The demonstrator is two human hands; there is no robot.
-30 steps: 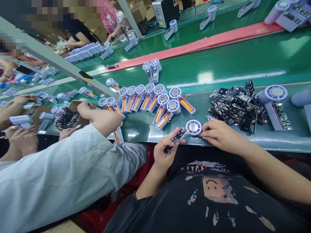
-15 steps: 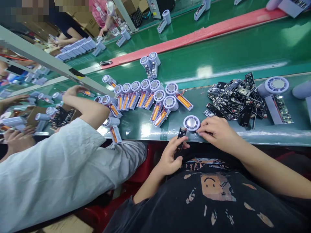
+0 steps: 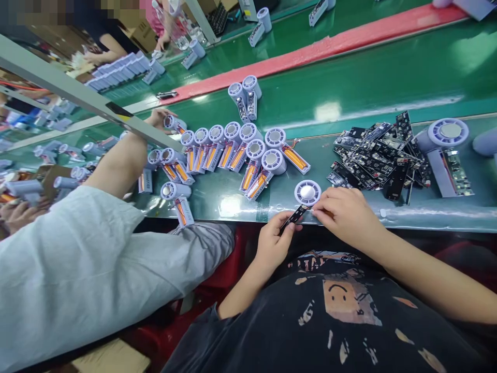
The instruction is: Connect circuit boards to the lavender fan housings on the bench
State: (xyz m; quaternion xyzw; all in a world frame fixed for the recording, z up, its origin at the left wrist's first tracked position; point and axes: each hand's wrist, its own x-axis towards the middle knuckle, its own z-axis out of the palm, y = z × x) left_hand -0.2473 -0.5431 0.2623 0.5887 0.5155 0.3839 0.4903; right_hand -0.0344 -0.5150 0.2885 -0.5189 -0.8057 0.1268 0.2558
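My left hand (image 3: 276, 239) grips a narrow black circuit board (image 3: 294, 218), tilted up to the right over the bench edge. At the board's upper end, the fingertips of my right hand (image 3: 344, 211) are pinched on something small and pale, perhaps a connector. Just behind both hands a lavender fan unit (image 3: 307, 192) shows its round grille; its lower part is hidden. A heap of black circuit boards (image 3: 373, 158) lies to the right of it. Left of it, several lavender fans (image 3: 255, 149) with orange parts in open handles lie in a cluster.
A co-worker's arm (image 3: 120, 160) reaches over the bench at the left, below a slanting metal beam (image 3: 77, 88). A larger-looking fan (image 3: 446, 134) stands at the right. A red strip (image 3: 279, 62) crosses the green surface.
My left hand has turned the board from nearly upright to slanted and closed around it. My right fingers have moved to the board's end. The co-worker's arm has reached farther forward, to a fan.
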